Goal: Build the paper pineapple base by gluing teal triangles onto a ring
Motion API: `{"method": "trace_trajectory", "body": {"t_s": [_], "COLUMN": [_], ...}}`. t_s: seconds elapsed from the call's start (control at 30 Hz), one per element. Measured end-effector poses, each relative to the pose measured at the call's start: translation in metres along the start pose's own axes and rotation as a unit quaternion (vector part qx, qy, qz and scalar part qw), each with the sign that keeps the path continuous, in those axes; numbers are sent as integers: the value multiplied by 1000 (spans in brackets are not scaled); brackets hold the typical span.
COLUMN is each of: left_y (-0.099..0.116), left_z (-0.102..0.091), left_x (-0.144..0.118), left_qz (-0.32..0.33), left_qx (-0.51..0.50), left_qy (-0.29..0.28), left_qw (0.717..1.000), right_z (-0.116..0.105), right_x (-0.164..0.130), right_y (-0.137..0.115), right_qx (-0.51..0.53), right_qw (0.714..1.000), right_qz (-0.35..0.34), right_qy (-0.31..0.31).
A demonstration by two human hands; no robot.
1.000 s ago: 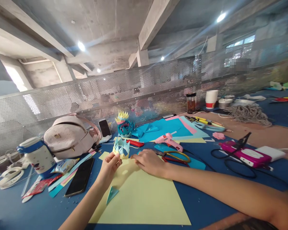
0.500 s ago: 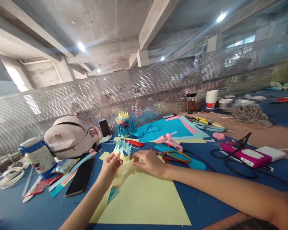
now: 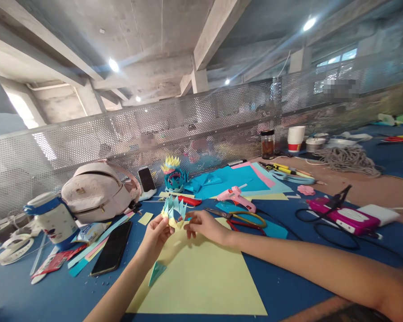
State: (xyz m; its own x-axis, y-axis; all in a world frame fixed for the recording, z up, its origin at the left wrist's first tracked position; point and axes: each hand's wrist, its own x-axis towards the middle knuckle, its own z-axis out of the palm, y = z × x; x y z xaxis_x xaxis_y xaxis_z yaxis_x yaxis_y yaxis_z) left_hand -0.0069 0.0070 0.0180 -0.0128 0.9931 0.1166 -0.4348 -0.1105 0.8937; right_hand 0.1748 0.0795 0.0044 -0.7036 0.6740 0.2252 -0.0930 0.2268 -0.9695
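Note:
A small ring of folded paper points (image 3: 175,208), pale blue above and yellow below, stands up between my hands over the yellow sheet (image 3: 201,277). My left hand (image 3: 160,230) pinches its left side between thumb and fingers. At its right side, my right hand (image 3: 204,227) has bent fingers closed at the ring's edge; the exact contact is partly hidden. A loose pale blue folded paper triangle (image 3: 156,273) lies on the sheet's left edge. Behind the ring stands a finished-looking stack of yellow, pink and blue pointed paper rings (image 3: 174,176).
Scissors (image 3: 245,219) and a pink glue gun (image 3: 235,197) lie just beyond my right hand. A red cutter (image 3: 190,201) is behind the ring. Leftward are a black phone (image 3: 112,248), a bottle (image 3: 55,221) and a pink backpack (image 3: 96,192). Blue paper (image 3: 235,179) lies further back.
The paper ring has turned and shifted slightly right, and its opening shows wider. My left hand moved a little right with it; the right fingers curled lower at its edge.

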Motion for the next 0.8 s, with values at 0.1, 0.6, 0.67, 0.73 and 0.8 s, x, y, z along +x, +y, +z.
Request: {"method": "trace_trajectory", "body": {"t_s": [0.1,0.6,0.67,0.73,0.8], "left_y": [-1,-4,-5,-6,-7], "left_z": [-2,-9,-10,-11,-12], "left_x": [2,8,8,9,9], "left_qz": [6,10,10,10,9], "left_qx": [-16,-43,-45,-47,-47], "left_qy": [5,60,58,57,56], "left_qw": [1000,997,997,997,997], "right_z": [0,-11,-11,-12,-12], "right_x": [1,1,1,1,3], "right_y": [-3,-19,-20,-18,-16], "right_qx": [18,66,131,211,264], "right_qw": [1000,992,987,972,959], "right_qz": [1,-18,7,37,54], "right_qy": [11,104,96,95,85]}}
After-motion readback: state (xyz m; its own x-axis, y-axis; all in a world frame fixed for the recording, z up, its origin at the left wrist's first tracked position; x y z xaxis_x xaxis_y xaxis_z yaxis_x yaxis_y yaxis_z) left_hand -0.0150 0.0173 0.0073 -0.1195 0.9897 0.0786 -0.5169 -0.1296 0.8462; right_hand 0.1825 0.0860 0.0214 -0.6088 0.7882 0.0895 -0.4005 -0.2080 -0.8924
